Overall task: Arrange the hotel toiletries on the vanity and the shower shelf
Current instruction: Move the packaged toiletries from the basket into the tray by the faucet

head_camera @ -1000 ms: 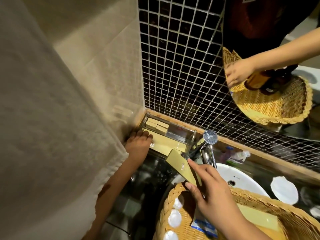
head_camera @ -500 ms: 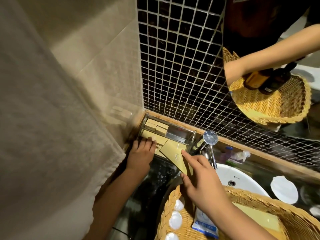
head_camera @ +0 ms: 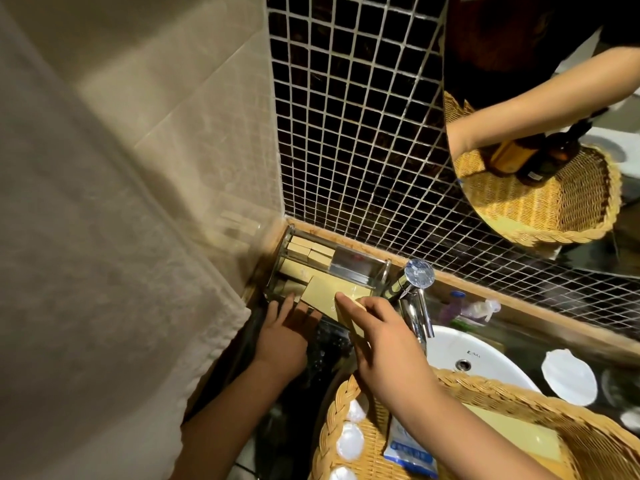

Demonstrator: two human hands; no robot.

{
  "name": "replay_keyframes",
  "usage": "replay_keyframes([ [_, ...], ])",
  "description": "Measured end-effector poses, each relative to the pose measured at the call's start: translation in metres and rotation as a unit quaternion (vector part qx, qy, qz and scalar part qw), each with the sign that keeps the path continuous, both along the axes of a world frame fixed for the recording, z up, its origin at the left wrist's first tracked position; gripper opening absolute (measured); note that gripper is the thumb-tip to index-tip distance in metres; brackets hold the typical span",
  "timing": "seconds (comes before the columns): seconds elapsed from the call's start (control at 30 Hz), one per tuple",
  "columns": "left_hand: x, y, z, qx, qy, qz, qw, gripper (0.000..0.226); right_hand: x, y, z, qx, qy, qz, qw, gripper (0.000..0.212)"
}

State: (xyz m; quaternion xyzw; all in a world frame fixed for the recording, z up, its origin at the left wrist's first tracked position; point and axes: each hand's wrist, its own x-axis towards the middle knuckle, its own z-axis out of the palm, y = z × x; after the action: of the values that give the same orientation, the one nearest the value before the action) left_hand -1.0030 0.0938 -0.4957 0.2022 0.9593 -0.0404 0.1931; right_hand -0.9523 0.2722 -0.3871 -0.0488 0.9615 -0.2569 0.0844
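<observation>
basket point(head_camera: 519, 389): running off the bottom and right edges
box point(head_camera: 325, 296): near end lying under the right hand point(head_camera: 388, 341)
tray point(head_camera: 277, 289): front rim hiding behind the left hand point(head_camera: 284, 337)
box print: showing too small to read
towel point(head_camera: 86, 271): blurring at left

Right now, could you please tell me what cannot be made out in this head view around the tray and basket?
- Print on the flat gold box: too small and partly under the right hand.
- Front of the clear tray: covered by the left hand.
- Wicker basket: cut off by the bottom edge; the arm hides some contents.
- Blue-and-white sachet: text blurred.
</observation>
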Motion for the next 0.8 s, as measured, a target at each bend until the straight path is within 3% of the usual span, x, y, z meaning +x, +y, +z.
replay_keyframes([
  [0.2,-0.002,0.003,0.006,-0.005,-0.015,0.016,1.000,0.068,-0.010,-0.008,-0.001,0.051,0.010,0.030,0.998,0.099],
  [0.33,0.003,-0.001,0.007,-0.001,0.015,0.010,1.000,0.038,-0.031,-0.014,-0.017,0.122,-0.002,0.031,0.992,0.107],
  [0.6,0.028,-0.026,-0.008,0.047,0.069,0.088,0.993,0.099,-0.072,-0.028,-0.043,0.160,-0.144,0.046,0.975,0.093],
  [0.8,0.034,-0.034,-0.004,0.064,0.078,0.132,0.986,0.096,-0.076,-0.047,-0.048,0.202,-0.102,0.087,0.970,0.078],
])
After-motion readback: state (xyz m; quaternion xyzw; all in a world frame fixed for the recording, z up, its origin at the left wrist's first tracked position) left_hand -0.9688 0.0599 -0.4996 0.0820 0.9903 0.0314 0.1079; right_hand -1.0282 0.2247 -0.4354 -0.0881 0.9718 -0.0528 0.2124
